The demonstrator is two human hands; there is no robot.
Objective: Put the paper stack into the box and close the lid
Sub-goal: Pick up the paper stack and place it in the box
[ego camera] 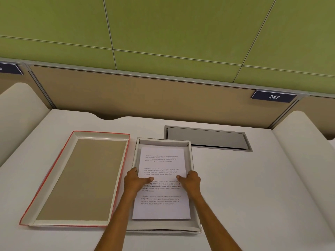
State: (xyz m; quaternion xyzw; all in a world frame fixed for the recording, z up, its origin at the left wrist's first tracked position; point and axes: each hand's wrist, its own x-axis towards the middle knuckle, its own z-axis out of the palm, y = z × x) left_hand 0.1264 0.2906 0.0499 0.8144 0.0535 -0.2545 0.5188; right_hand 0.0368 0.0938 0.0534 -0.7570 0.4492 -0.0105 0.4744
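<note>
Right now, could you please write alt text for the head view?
Both hands, left hand and right hand, hold a paper stack inside an open box on a white desk. The lid lies upturned beside it, left.

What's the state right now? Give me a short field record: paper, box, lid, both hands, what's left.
paper stack: inside the box, printed side up, held at both side edges
box: open, on the desk, right of the lid
lid: off, lying inside-up on the desk, apart from the box
left hand: gripping the stack's left edge, thumb on top
right hand: gripping the stack's right edge, thumb on top
remaining: release the stack, put the lid on
</note>
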